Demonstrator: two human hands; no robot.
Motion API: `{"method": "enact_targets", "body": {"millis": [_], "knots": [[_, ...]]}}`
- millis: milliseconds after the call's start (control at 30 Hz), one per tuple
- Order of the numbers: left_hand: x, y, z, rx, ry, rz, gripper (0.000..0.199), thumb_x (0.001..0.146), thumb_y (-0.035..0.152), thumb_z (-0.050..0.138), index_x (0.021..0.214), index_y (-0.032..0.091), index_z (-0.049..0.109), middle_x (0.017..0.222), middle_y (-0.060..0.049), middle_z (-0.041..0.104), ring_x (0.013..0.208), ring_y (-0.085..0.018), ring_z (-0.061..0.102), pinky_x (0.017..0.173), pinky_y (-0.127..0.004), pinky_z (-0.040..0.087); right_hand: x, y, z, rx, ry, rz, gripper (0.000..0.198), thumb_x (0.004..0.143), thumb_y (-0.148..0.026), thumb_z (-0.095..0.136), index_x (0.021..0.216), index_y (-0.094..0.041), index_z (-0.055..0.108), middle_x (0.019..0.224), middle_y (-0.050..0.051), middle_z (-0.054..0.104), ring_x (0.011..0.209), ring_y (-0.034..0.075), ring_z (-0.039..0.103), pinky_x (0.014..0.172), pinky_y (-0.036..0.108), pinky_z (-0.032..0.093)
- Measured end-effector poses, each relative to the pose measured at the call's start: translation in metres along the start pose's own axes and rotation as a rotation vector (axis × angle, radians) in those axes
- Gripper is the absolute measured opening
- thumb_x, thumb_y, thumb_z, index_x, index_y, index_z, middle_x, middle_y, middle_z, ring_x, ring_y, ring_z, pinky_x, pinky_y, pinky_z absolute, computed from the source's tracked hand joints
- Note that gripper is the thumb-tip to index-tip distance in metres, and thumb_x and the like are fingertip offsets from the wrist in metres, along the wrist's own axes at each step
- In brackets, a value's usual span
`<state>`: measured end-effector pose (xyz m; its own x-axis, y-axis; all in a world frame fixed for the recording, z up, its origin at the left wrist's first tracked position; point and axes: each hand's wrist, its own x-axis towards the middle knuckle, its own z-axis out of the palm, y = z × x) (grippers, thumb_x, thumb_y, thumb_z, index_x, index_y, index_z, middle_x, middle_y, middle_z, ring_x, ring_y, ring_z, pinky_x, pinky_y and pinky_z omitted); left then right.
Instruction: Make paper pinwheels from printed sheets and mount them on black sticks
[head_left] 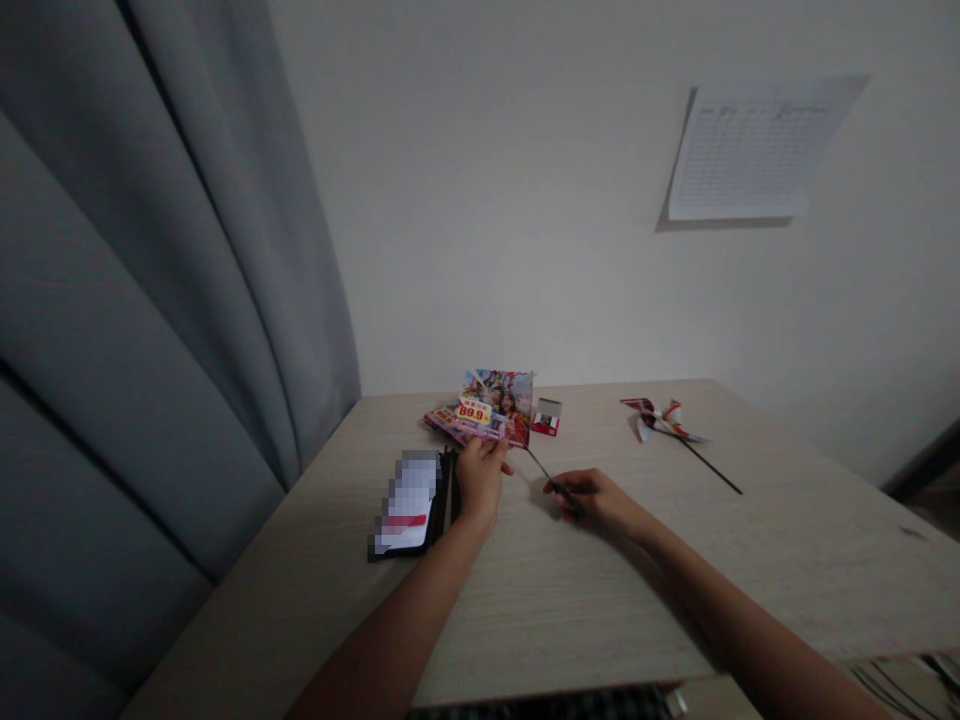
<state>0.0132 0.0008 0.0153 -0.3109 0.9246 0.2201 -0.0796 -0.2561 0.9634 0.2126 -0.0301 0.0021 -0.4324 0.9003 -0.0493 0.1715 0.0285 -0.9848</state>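
Note:
My left hand (484,478) pinches the lower edge of a colourful printed flyer (514,400), which is tilted up and bears a large price. In my right hand (596,500) is a dark, slim tool that looks like a pair of scissors (570,500); its thin front end reaches the flyer's lower right corner. Whether the blades are apart is too small to tell. More flyers (441,424) lie beneath and left of the raised one. Just left of my left hand, dark thin sticks (448,490) lie beside a phone (409,505) with a lit, blurred screen.
Behind the flyer stands a small red and white box (547,418) with its lid up. A paper pinwheel (660,418) on a black stick lies on the right of the pale wooden table (750,560). A grey curtain (172,250) borders the left; a printed sheet (750,155) hangs on the wall.

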Motion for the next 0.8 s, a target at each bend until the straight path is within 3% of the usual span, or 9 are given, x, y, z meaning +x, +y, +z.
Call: {"method": "enact_targets", "body": {"millis": [333, 800], "knots": [[-0.0007, 0.0007, -0.0009, 0.004, 0.014, -0.007, 0.023, 0.07, 0.036, 0.072, 0.072, 0.016, 0.061, 0.076, -0.004, 0.072, 0.047, -0.01, 0.058, 0.042, -0.02, 0.039, -0.0015, -0.0037, 0.0019, 0.021, 0.005, 0.009, 0.043, 0.071, -0.046, 0.073, 0.096, -0.011, 0.073, 0.067, 0.003, 0.065, 0.058, 0.012, 0.053, 0.057, 0.026, 0.039], [-0.0011, 0.0024, 0.0004, -0.031, 0.01, -0.009, 0.022, 0.069, 0.035, 0.072, 0.075, 0.015, 0.063, 0.081, -0.007, 0.073, 0.053, -0.011, 0.059, 0.041, -0.019, 0.04, -0.0007, -0.0011, -0.0004, -0.008, -0.011, -0.018, 0.037, 0.075, -0.039, 0.071, 0.099, -0.011, 0.073, 0.068, 0.002, 0.064, 0.059, 0.012, 0.053, 0.058, 0.025, 0.038]]}}
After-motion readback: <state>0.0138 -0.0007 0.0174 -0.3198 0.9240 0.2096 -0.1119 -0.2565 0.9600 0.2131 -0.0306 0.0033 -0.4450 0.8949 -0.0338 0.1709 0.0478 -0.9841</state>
